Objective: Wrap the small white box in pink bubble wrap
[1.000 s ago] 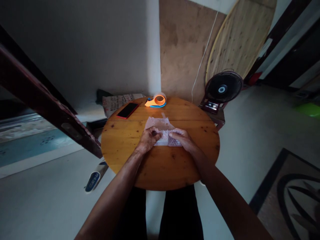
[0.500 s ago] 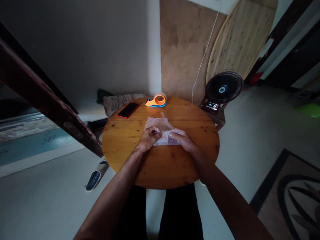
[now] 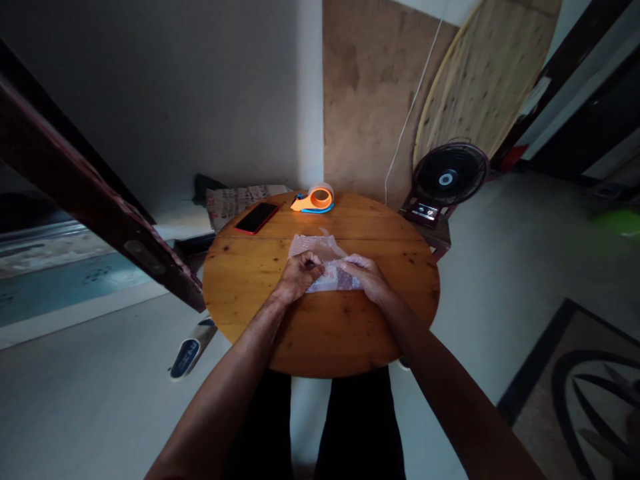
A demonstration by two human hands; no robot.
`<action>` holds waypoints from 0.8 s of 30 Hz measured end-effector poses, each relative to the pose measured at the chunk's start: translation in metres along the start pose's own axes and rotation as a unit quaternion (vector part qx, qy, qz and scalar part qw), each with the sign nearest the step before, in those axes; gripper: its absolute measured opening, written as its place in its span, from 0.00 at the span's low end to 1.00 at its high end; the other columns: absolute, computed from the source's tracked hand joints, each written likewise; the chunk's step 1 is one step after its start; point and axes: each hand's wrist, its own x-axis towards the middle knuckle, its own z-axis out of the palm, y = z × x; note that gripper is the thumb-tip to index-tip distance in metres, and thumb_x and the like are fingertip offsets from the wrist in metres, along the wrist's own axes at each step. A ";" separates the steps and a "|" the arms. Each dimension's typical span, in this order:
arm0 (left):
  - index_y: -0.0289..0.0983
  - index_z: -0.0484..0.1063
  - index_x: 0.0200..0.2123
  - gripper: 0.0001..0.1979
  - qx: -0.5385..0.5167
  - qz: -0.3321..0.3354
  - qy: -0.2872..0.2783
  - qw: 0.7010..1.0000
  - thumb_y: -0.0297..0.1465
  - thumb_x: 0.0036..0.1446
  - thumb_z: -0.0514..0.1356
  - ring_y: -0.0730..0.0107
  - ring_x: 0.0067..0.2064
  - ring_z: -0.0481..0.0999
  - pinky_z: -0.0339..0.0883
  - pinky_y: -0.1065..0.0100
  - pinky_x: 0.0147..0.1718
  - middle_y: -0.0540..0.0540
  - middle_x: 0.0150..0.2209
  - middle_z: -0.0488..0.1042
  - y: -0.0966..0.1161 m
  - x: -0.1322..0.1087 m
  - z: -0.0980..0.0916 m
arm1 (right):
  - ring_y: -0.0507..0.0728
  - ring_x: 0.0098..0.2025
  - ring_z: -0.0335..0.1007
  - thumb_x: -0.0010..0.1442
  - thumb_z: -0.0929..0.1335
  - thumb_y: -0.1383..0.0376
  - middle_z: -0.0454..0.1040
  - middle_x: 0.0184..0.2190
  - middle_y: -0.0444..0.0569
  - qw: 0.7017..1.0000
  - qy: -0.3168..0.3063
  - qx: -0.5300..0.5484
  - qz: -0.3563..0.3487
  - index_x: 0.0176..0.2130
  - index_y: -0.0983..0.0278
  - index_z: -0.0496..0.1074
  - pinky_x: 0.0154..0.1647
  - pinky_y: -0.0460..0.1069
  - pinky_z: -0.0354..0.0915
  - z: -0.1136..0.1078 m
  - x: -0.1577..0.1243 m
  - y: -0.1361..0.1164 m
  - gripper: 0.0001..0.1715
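A sheet of bubble wrap lies on the round wooden table, partly folded over toward me. Something pale with small red marks shows through its near part; I cannot make out what it is. My left hand pinches the wrap at its left side, thumb and forefinger together. Across from it, my right hand has its thumb and fingers closed on the folded edge at the right. The fingertips of both hands nearly meet over the middle of the wrap.
Toward the table's back stands an orange tape dispenser with a roll of tape. Left of it lies a phone with a red edge. A fan sits on a stool beyond the right edge. A wooden post rises at left.
A thin strip that stood up at the wrap's far edge now sits lower. Both hands keep almost the same place on the wrap.
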 end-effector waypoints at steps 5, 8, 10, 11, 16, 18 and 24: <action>0.35 0.68 0.24 0.08 0.011 0.009 0.003 1.000 0.33 0.45 0.64 0.79 0.23 0.59 0.52 0.75 0.22 0.53 0.23 0.67 -0.005 0.002 0.000 | 0.53 0.29 0.67 0.44 0.75 0.52 0.73 0.25 0.43 1.000 0.014 0.001 -0.001 0.29 0.63 0.73 0.30 0.48 0.61 0.000 0.000 0.000 0.19; 0.35 0.68 0.24 0.08 0.010 0.002 0.003 1.000 0.32 0.45 0.64 0.80 0.22 0.59 0.52 0.75 0.22 0.54 0.22 0.66 -0.005 0.001 0.000 | 0.53 0.29 0.67 0.45 0.74 0.52 0.72 0.26 0.43 1.000 0.007 -0.004 -0.001 0.30 0.63 0.73 0.31 0.48 0.61 -0.001 -0.001 -0.001 0.19; 0.35 0.68 0.24 0.07 0.007 -0.001 0.001 1.000 0.31 0.45 0.64 0.80 0.22 0.59 0.52 0.75 0.22 0.54 0.21 0.66 -0.003 0.000 0.000 | 0.53 0.29 0.67 0.46 0.74 0.52 0.72 0.26 0.43 1.000 -0.002 -0.013 -0.001 0.31 0.63 0.73 0.31 0.48 0.61 -0.001 -0.001 -0.001 0.18; 0.35 0.68 0.24 0.07 0.006 -0.001 0.000 1.000 0.31 0.45 0.64 0.79 0.23 0.60 0.53 0.75 0.22 0.54 0.21 0.66 -0.001 0.000 0.000 | 0.53 0.30 0.67 0.46 0.74 0.52 0.72 0.26 0.42 1.000 -0.005 -0.018 -0.001 0.31 0.62 0.73 0.32 0.48 0.61 -0.002 -0.001 -0.002 0.18; 0.35 0.68 0.24 0.07 -0.015 -0.004 0.003 1.000 0.30 0.44 0.64 0.79 0.24 0.61 0.54 0.75 0.23 0.53 0.23 0.67 0.002 -0.001 0.001 | 0.52 0.29 0.66 0.46 0.73 0.51 0.71 0.25 0.41 1.000 -0.013 -0.028 0.000 0.31 0.63 0.72 0.30 0.48 0.60 -0.002 0.000 -0.002 0.20; 0.35 0.68 0.23 0.07 -0.022 -0.004 0.002 1.000 0.30 0.44 0.64 0.79 0.24 0.62 0.54 0.75 0.23 0.53 0.22 0.67 0.003 -0.001 0.002 | 0.52 0.27 0.65 0.46 0.73 0.51 0.70 0.24 0.41 1.000 -0.010 -0.026 0.000 0.30 0.62 0.71 0.30 0.47 0.60 -0.001 -0.001 -0.002 0.19; 0.35 0.68 0.23 0.07 -0.025 -0.003 -0.001 1.000 0.30 0.44 0.64 0.78 0.24 0.61 0.54 0.74 0.23 0.53 0.22 0.68 0.002 0.000 0.002 | 0.51 0.25 0.62 0.46 0.72 0.53 0.69 0.22 0.41 0.999 0.020 -0.043 -0.016 0.28 0.62 0.70 0.27 0.47 0.58 0.003 -0.001 0.000 0.16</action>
